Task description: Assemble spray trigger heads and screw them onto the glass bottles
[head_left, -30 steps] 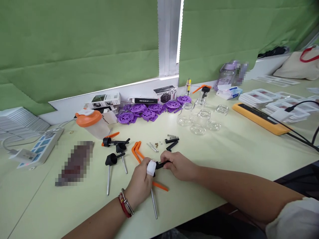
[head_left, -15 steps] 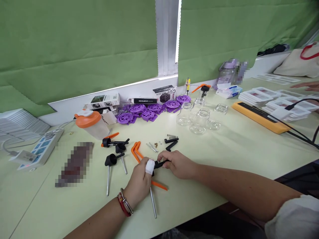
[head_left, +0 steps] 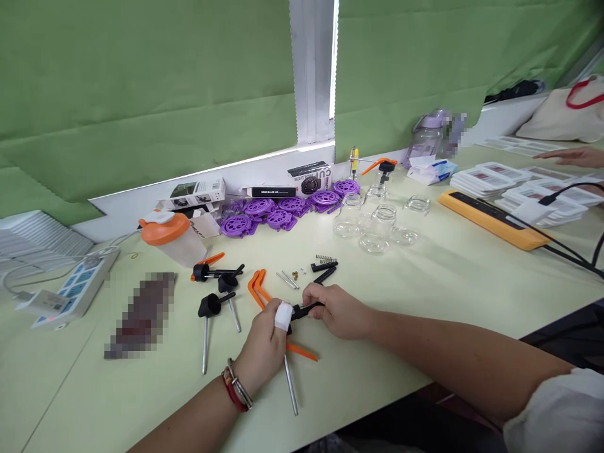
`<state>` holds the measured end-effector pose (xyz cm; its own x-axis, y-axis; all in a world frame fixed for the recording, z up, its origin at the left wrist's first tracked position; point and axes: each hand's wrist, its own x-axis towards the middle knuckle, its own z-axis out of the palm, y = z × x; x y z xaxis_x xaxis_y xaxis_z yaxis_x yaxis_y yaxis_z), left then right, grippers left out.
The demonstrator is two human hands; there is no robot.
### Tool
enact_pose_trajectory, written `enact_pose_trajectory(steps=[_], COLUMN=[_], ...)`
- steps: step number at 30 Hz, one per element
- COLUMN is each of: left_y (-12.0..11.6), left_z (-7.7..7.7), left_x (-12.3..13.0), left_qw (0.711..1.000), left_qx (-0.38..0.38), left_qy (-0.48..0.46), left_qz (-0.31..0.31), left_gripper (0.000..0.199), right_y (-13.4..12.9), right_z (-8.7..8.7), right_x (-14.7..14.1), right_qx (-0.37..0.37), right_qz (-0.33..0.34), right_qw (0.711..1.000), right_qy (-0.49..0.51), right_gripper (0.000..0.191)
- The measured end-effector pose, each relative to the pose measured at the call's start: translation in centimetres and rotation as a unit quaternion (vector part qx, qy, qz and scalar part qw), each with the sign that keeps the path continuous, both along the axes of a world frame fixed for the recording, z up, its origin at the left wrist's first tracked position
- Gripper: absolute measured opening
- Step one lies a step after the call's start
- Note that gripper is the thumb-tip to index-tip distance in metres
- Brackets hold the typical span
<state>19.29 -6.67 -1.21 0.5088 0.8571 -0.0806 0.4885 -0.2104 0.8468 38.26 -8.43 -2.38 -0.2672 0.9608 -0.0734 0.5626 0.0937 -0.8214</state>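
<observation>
My left hand (head_left: 265,340), its thumb wrapped in white tape, is closed round a black plastic part with a metal rod (head_left: 291,385) sticking out below. An orange lever (head_left: 302,352) shows under the fingers; whether it is joined to the part is hidden. My right hand (head_left: 337,309) pinches the black arm (head_left: 309,309) of the same part. Beyond the hands lie loose orange levers (head_left: 258,288), metal pins (head_left: 287,279), springs (head_left: 325,258), small brass pieces (head_left: 296,275) and black arms (head_left: 324,274). To the left are several similar black parts with rods (head_left: 209,306).
An orange-lidded shaker bottle (head_left: 172,239), purple plastic pieces (head_left: 278,212) and boxes stand at the back. Glass jars (head_left: 383,220) stand back right, near a yellow power strip (head_left: 493,220). A white power strip (head_left: 78,290) lies left. Another person's hand (head_left: 573,156) is at far right.
My right-hand fingers have shifted slightly on the black arm and sit closer together. The left hand holds nearly still. The other person's hand reaches a little further left.
</observation>
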Motion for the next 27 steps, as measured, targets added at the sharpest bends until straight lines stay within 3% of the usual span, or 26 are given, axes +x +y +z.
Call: enact_pose_trajectory(steps=[15, 27], left_y=[0.12, 0.83], left_z=[-0.01, 0.35], left_x=[0.11, 0.75], left_qw=[1.0, 0.998], left_qx=[0.0, -0.012], left_qy=[-0.008, 0.01], left_qz=[0.013, 0.058], left_gripper=[0.03, 0.034], right_y=[0.06, 0.05], right_z=[0.06, 0.25], right_x=[0.15, -0.1], right_qx=[0.008, 0.03], right_qz=[-0.003, -0.019], right_qw=[1.0, 0.997], right_qy=[-0.028, -0.068], right_gripper=[0.019, 0.028])
